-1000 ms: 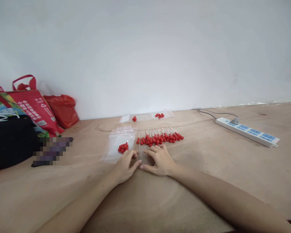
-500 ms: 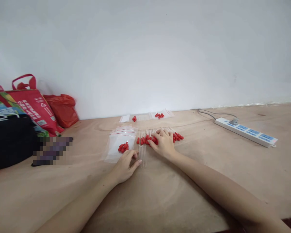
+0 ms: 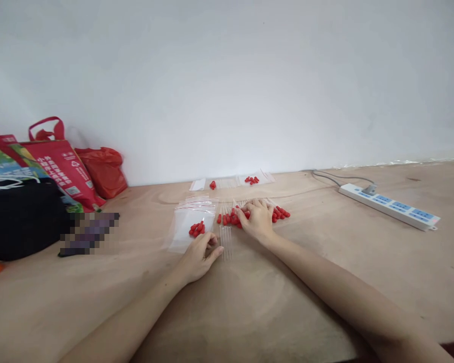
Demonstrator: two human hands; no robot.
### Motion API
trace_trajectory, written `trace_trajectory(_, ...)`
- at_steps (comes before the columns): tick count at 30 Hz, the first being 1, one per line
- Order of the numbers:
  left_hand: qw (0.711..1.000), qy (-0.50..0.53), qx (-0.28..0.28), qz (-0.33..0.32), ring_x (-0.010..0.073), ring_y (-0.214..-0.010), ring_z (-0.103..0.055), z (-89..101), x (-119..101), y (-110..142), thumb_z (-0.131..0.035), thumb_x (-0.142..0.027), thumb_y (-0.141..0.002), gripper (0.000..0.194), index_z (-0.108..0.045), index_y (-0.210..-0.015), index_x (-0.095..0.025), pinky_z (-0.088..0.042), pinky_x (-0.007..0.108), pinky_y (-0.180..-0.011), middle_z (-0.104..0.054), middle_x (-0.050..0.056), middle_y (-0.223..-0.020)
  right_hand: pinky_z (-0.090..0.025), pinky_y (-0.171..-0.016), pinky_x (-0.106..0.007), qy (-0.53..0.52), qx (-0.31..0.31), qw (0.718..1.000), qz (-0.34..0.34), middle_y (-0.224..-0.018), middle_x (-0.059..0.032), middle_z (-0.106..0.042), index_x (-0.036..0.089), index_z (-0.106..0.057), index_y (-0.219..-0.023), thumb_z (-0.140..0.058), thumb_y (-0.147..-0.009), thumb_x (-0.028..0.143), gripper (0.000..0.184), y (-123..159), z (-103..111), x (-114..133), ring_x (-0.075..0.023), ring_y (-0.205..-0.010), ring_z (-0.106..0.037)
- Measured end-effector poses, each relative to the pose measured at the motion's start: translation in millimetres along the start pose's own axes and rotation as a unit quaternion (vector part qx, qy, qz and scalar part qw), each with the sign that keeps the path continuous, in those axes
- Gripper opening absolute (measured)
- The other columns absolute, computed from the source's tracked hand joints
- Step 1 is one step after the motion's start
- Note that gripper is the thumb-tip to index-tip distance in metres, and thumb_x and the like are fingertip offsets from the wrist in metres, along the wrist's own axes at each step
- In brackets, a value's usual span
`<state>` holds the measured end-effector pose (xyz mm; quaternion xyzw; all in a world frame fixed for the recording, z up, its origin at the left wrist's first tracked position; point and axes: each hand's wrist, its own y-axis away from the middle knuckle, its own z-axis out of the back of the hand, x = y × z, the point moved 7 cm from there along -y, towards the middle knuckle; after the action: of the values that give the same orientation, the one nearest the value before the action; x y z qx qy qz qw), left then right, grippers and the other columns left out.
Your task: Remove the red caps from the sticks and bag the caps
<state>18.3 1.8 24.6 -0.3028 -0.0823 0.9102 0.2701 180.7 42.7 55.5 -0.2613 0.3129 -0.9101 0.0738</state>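
A row of clear droppers with red rubber bulbs (image 3: 280, 214) lies on the wooden table (image 3: 325, 262). My right hand (image 3: 257, 220) rests on the middle of that row, fingers curled over the red bulbs. My left hand (image 3: 199, 254) lies on the near edge of a stack of clear zip bags (image 3: 191, 222), fingers bent against the bag. A few red bulbs (image 3: 196, 229) sit on the top bag. Bare clear tubes (image 3: 226, 239) lie between my two hands.
Two more small bags with red bulbs (image 3: 251, 179) lie by the wall. A white power strip (image 3: 391, 206) with its cable sits at the right. Red shopping bags (image 3: 66, 169), a black bag (image 3: 20, 217) and a dark blurred object (image 3: 89, 233) crowd the left.
My right hand moved away from the bare tubes near my left hand and went forward onto the row of red-bulbed droppers. My left hand stayed at the bag's edge.
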Motion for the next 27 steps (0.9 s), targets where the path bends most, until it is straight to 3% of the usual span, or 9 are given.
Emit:
trace_trajectory(6,1.0,0.018,0.006,0.024,0.0177,-0.082,-0.055,-1.7,3,-2,-0.045,-0.033,-0.08,0.015,-0.043,-0.079,-0.018,-0.046,0.031,-0.068,-0.055,0.005,-0.082,-0.032,-0.076,-0.034,-0.134,0.038,0.986,0.088,-0.081,-0.0034,-0.063,0.02,-0.059,-0.076,-0.05,-0.081,0.031,0.015,38,19,-14,-0.0178,-0.082,-0.052)
trace_trajectory(10,0.999,0.014,-0.002,0.036,0.0156,-0.076,-0.054,-2.2,6,-2,-0.046,-0.033,-0.078,0.016,-0.045,-0.081,-0.017,-0.045,0.03,-0.068,-0.056,0.005,-0.084,-0.038,-0.069,-0.031,-0.223,0.056,0.973,0.033,-0.075,-0.0022,-0.063,0.019,-0.057,-0.076,-0.051,-0.079,0.029,0.012,49,15,-27,-0.015,-0.068,-0.055)
trace_trajectory(15,0.999,-0.014,-0.046,0.02,0.0135,-0.067,-0.051,8.0,1,-2,-0.047,-0.033,-0.078,0.017,-0.05,-0.079,-0.016,-0.043,0.026,-0.061,-0.055,0.003,-0.077,-0.041,-0.057,-0.025,-0.334,0.076,0.939,-0.022,-0.068,-0.0014,-0.061,0.019,-0.055,-0.073,-0.054,-0.075,0.03,0.011,49,8,-21,-0.0141,-0.064,-0.055)
trace_trajectory(20,0.999,0.026,-0.045,0.007,0.0122,-0.062,-0.051,8.2,-16,-3,-0.045,-0.033,-0.08,0.023,-0.06,-0.086,-0.016,-0.042,0.025,-0.057,-0.057,0.003,-0.077,-0.042,-0.064,-0.028,-0.35,0.082,0.933,-0.026,-0.067,-0.0012,-0.062,0.019,-0.056,-0.068,-0.061,-0.071,0.036,0.018,58,8,-8,-0.0146,-0.066,-0.055)
trace_trajectory(23,0.989,0.146,-0.017,0.021,0.013,-0.068,-0.055,-4.3,-26,-1,-0.045,-0.033,-0.081,0.024,-0.058,-0.091,-0.016,-0.044,0.024,-0.062,-0.059,0.003,-0.079,-0.039,-0.071,-0.031,-0.32,0.089,0.943,0.013,-0.071,-0.001,-0.064,0.02,-0.059,-0.071,-0.064,-0.069,0.037,0.018,64,10,5,-0.0156,-0.071,-0.055)
trace_trajectory(27,0.962,0.269,-0.011,0.049,0.0134,-0.075,-0.058,-15.0,-29,1,-0.045,-0.032,-0.081,0.018,-0.052,-0.086,-0.016,-0.047,0.023,-0.065,-0.059,0.002,-0.08,-0.033,-0.076,-0.032,-0.276,0.106,0.942,0.159,-0.081,0.0015,-0.066,0.024,-0.062,-0.08,-0.06,-0.075,0.031,0.008,71,21,33,-0.0132,-0.076,-0.055)
